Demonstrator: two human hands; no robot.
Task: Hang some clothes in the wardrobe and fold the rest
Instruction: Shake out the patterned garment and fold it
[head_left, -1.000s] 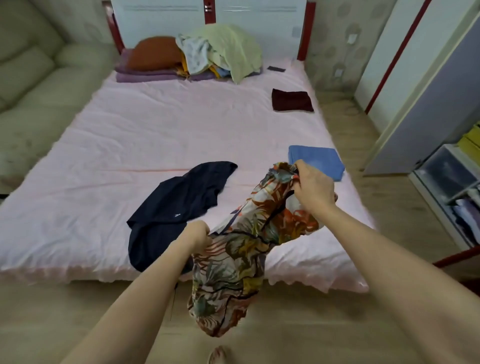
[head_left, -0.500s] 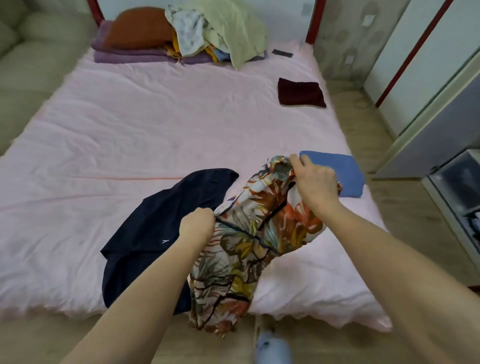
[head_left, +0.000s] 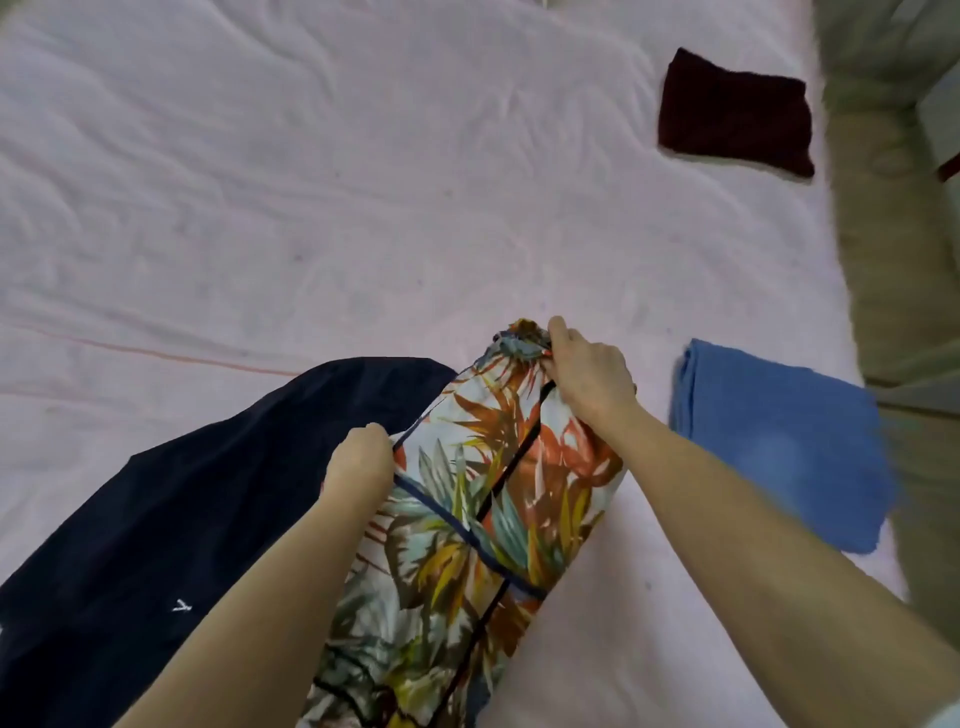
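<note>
A leaf-print garment (head_left: 483, 499) in orange, green and white with dark piping lies stretched over the near part of the pink bed (head_left: 311, 208). My right hand (head_left: 587, 374) grips its bunched far end. My left hand (head_left: 361, 462) clutches its left edge, fingers closed on the cloth. A dark navy garment (head_left: 182, 519) lies crumpled just left of it, partly under my left forearm. The print garment's near end runs out of view at the bottom.
A folded blue cloth (head_left: 779, 441) rests on the bed's right edge beside my right arm. A folded dark maroon cloth (head_left: 735, 111) sits farther back on the right. Wooden floor (head_left: 893, 312) runs along the bed's right side.
The view has tilted down and closer to the bed, so the pillows and wardrobe have left the view. Both hands have lowered the print garment from hanging over the bed's edge onto the mattress.
</note>
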